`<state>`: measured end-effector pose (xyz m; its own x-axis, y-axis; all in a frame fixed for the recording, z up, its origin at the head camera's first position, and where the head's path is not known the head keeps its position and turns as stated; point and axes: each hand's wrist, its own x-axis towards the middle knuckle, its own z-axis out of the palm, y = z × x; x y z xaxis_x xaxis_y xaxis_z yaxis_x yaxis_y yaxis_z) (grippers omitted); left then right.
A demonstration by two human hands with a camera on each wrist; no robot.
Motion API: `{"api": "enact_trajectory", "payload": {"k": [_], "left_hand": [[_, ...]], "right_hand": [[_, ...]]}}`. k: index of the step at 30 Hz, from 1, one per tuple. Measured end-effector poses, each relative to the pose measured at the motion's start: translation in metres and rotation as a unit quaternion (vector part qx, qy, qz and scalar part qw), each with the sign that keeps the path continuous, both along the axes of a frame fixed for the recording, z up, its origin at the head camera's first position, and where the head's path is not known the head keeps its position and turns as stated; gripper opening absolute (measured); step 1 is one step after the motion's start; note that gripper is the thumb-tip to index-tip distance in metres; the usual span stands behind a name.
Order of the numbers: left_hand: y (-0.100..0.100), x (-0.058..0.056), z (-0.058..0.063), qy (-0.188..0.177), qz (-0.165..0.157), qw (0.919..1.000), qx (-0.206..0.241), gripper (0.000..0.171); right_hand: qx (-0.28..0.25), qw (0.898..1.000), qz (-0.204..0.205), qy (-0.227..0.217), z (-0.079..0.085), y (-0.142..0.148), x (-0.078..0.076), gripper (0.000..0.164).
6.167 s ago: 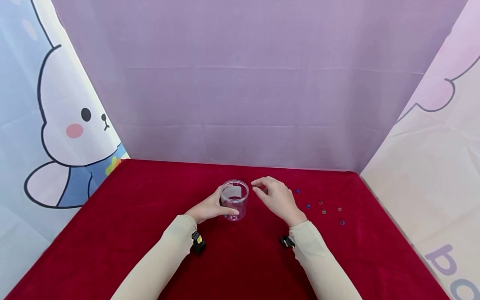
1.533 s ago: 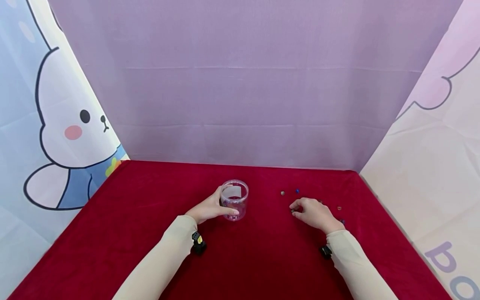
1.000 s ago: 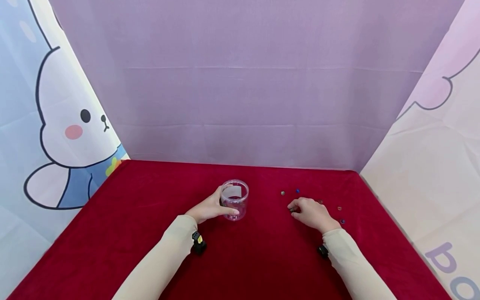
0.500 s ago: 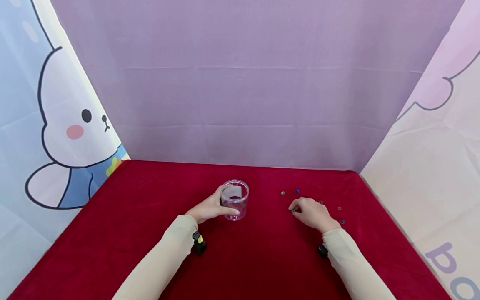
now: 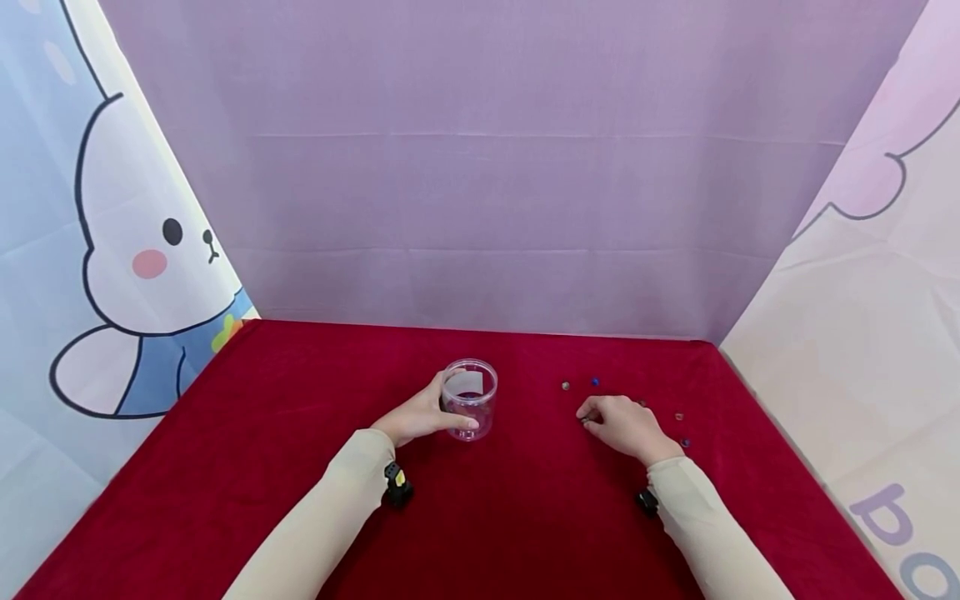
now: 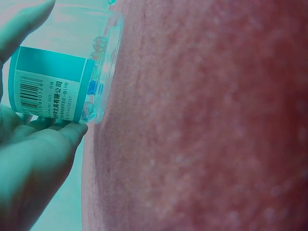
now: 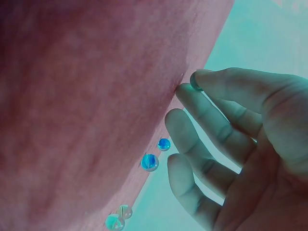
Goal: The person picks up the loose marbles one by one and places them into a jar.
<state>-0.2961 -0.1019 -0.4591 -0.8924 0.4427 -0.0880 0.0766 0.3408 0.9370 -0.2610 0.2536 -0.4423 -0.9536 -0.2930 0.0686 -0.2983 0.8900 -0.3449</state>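
My left hand point(image 5: 427, 414) grips a clear plastic jar point(image 5: 469, 407) that stands on the red cloth in the head view, its mouth uncovered. The left wrist view shows the jar's barcode label point(image 6: 50, 86) and several glass marbles point(image 6: 99, 44) inside near its base. To the right, my right hand point(image 5: 622, 425) is low over the cloth. Its thumb and index finger pinch a small dark marble point(image 7: 194, 81); the other fingers are spread loosely. Nearest to it lie a blue marble point(image 5: 596, 382) and a brownish marble point(image 5: 566, 386).
A brownish marble point(image 5: 678, 416) and a dark blue marble point(image 5: 686, 443) lie right of the right hand. Another marble point(image 5: 642, 403) is partly hidden behind it. The red cloth point(image 5: 480, 525) ends at a purple curtain point(image 5: 480, 167), with printed cloths at both sides.
Six seconds ago my right hand was beside the jar's mouth; it has moved right, uncovering the brownish marble. Over the last second it has barely shifted. The left hand and jar have stayed put.
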Motion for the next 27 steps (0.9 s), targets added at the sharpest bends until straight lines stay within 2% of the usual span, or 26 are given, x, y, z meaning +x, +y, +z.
{"api": "enact_trajectory", "payload": {"k": [7,27], "left_hand": [[0.000,-0.001,-0.001,0.000,-0.002,1.0000,0.001,0.104],[0.001,0.001,-0.003,-0.007,0.005,1.0000,-0.002,0.102]], "right_hand": [[-0.003,1.000,-0.001,0.003,-0.001,-0.001,0.000,0.013],[-0.026,0.997,0.011,0.069,0.000,-0.013,0.001,0.017]]}}
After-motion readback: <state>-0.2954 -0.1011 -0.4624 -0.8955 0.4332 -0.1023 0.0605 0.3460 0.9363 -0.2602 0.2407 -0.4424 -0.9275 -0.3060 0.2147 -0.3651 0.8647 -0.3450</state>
